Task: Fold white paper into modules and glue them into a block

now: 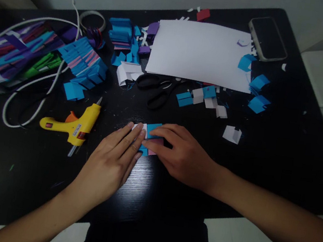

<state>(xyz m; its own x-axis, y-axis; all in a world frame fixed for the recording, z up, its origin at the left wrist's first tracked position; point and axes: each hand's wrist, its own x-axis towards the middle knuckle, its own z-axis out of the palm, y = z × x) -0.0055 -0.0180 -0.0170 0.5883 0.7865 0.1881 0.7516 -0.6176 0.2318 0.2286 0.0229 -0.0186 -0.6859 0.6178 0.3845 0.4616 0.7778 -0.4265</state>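
Small folded paper pieces in blue, white and pink [154, 147] lie together on the dark table, partly covered by my fingers. My left hand [116, 159] rests flat over their left side, fingers stretched out. From the right, my right hand [185, 154] touches the same pieces with its thumb and fingertips; the thumb and forefinger are apart. To the left of my hands lies a yellow hot glue gun [85, 124] with a glue stick in it. Black-handled scissors [158, 95] lie just beyond, beside loose folded paper pieces [185, 99].
A stack of white paper [200, 53] lies at the back, a phone [268, 39] right of it. Bundled coloured paper strips [24, 50], a linked blue-pink paper piece [83, 60], a white cable [7, 105] and a tape roll [93, 21] occupy the left. One white folded piece [232, 134] lies right.
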